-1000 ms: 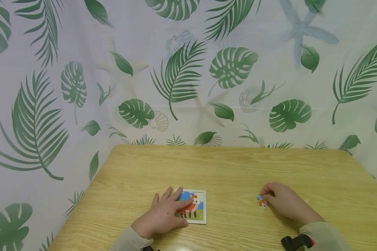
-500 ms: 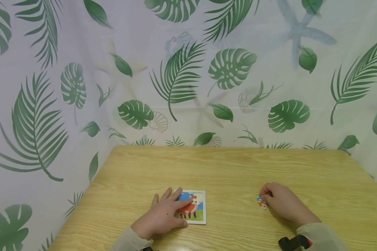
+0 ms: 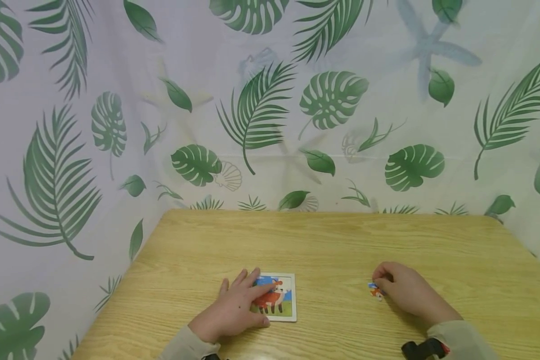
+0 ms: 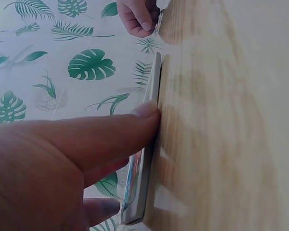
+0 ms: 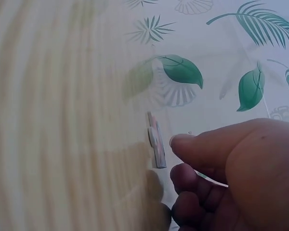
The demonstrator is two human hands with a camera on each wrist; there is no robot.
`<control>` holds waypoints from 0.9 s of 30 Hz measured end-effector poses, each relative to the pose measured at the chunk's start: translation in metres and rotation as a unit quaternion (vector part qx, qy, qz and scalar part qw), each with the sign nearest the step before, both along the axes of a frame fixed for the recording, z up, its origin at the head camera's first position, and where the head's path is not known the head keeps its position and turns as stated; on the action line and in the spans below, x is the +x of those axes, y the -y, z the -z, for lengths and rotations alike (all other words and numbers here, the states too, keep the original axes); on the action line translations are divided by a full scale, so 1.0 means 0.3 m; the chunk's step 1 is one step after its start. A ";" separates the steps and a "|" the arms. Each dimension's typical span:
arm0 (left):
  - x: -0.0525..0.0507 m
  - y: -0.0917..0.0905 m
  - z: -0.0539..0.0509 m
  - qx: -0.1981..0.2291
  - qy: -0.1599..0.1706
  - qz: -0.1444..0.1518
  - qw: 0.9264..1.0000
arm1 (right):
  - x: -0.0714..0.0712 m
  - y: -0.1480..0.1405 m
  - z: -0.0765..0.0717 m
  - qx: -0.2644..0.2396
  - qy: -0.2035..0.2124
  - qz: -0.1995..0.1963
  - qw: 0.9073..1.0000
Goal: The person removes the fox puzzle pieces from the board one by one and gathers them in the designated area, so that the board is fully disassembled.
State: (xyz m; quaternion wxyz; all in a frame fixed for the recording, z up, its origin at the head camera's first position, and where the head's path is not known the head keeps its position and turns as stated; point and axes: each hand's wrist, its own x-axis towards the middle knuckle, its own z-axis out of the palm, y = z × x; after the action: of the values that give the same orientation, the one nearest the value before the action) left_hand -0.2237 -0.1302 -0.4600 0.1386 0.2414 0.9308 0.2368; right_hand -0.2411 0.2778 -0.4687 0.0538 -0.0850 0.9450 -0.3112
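A small square jigsaw puzzle board (image 3: 294, 300) with a fox picture and pale frame lies flat on the table. Spread across its left part is my left hand (image 3: 236, 306), which covers some of the picture; the thumb (image 4: 145, 115) touches the frame's near edge in the left wrist view. A pale patch shows at the picture's upper right. Further right, my right hand (image 3: 407, 291) has thumb and index finger bent together at a loose puzzle piece (image 3: 376, 291) with blue, orange and white on it. In the right wrist view the piece (image 5: 157, 144) appears slightly tilted at the tabletop.
The wooden table (image 3: 333, 240) has a light grain and rounded far corners. Behind and to the left hangs a white cloth (image 3: 274, 195) with green leaf prints. A black strap device (image 3: 425, 348) sits on the right wrist.
Both hands, the puzzle board and the loose piece stay in place. Only the head view shifts slightly.
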 end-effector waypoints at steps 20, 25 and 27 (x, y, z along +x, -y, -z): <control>-0.009 0.016 -0.002 -0.002 0.010 -0.016 1.000 | 0.016 0.156 -0.079 -0.046 -0.004 -0.042 0.998; -0.007 0.013 -0.002 -0.005 0.010 -0.017 1.000 | 0.011 0.245 -0.087 -0.046 -0.014 -0.066 0.997; -0.005 0.011 -0.004 -0.005 0.010 -0.017 1.000 | 0.009 0.282 -0.092 -0.048 -0.014 -0.070 0.996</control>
State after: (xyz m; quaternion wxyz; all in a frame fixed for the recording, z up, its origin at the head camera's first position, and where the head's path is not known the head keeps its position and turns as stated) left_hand -0.2252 -0.1336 -0.4587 0.1445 0.2225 0.9346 0.2371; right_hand -0.2384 0.1934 -0.4412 0.0579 -0.1582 0.9214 -0.3502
